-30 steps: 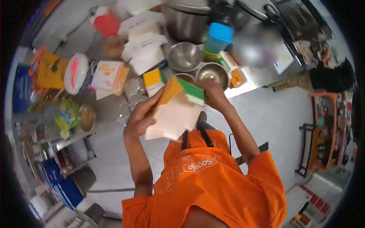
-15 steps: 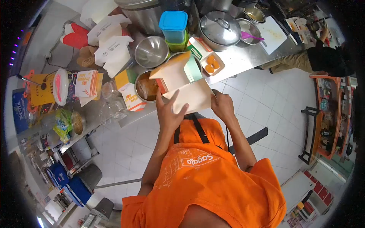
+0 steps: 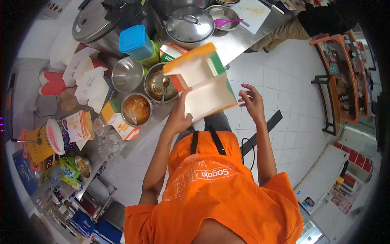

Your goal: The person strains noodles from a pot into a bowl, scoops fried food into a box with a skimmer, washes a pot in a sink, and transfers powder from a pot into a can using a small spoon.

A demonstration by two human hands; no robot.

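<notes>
An unfolded cardboard food box, cream inside with orange and green outside, is held up in front of me with its lid raised. My left hand grips its left side, thumb over the inner face. To the right of the box, my right hand is in the air with fingers apart and slightly curled, touching nothing. Just beyond the box stands a metal pot with dark sauce and a spoon in it. Left of that is a bowl of reddish-brown sauce.
An empty steel bowl, a blue-lidded container and a lidded pot crowd the counter. Folded white cartons are at left, with a printed box nearer. Another person's legs show at upper right.
My right hand has let go of the box and moved right. The box has lifted and tilted in my left hand. The view has shifted, uncovering the sauce pot.
</notes>
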